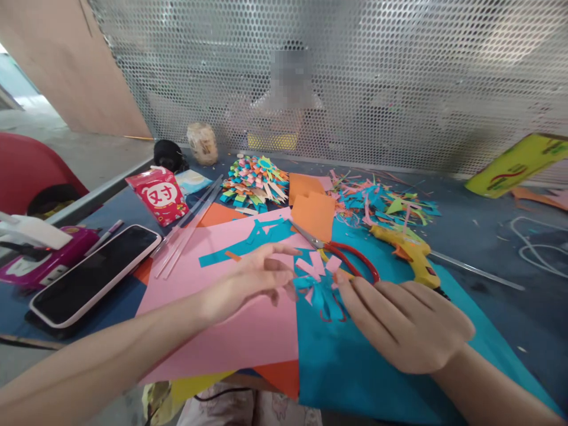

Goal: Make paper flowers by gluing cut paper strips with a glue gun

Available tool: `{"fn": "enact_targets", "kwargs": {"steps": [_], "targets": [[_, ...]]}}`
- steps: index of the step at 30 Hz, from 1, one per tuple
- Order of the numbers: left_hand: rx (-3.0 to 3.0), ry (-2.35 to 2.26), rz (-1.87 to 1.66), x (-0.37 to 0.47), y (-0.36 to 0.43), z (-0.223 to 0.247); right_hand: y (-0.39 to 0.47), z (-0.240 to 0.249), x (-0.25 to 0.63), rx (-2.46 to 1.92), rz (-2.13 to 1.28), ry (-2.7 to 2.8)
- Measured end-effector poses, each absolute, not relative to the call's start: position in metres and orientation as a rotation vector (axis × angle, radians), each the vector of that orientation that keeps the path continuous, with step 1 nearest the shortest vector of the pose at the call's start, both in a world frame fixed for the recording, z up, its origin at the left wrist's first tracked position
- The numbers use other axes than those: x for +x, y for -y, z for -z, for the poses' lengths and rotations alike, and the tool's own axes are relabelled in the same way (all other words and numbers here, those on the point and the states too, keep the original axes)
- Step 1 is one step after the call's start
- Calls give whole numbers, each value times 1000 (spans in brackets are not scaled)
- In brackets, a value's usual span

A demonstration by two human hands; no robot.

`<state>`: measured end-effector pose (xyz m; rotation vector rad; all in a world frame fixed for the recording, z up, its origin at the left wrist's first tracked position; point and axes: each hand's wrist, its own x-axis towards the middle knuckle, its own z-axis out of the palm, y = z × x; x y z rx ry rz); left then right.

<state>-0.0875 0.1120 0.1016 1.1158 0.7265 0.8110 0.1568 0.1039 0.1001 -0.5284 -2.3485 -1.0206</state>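
Note:
A small craft of blue and pink paper strips (320,289) is between my two hands, over the blue paper sheet (381,367). My left hand (261,275) is beside it on the left, its fingers curved and apart, with nothing visibly gripped. My right hand (403,319) has its thumb and fingers pinched at the craft's right side, on a small orange paper strip (347,274). Just behind the craft lie red-handled scissors (355,254), partly covered by it. To the left, cut blue paper strips (235,244) rest on a pink paper sheet (217,343).
A yellow glue gun (410,251) lies right of the scissors. Behind are a many-coloured paper-strip ball (255,183), orange paper squares (315,213) and a heap of scraps (377,198). Clear glue sticks (189,231), a red snack packet (158,194) and a phone (95,275) lie left.

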Motion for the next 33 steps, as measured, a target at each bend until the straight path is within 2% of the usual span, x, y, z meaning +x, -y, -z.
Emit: {"fn": "enact_targets", "kwargs": {"steps": [6, 15, 23, 33], "targets": [[1074, -760, -772, -84, -106, -100, -97, -99, 154, -473, 1237, 2375], [1079, -735, -792, -84, -103, -103, -81, -107, 148, -603, 1147, 2466], [1034, -687, -806, -83, -103, -103, -93, -108, 152, -405, 1113, 2418], [1030, -649, -850, -83, -102, -96, -92, -106, 152, -408, 1132, 2407]]}}
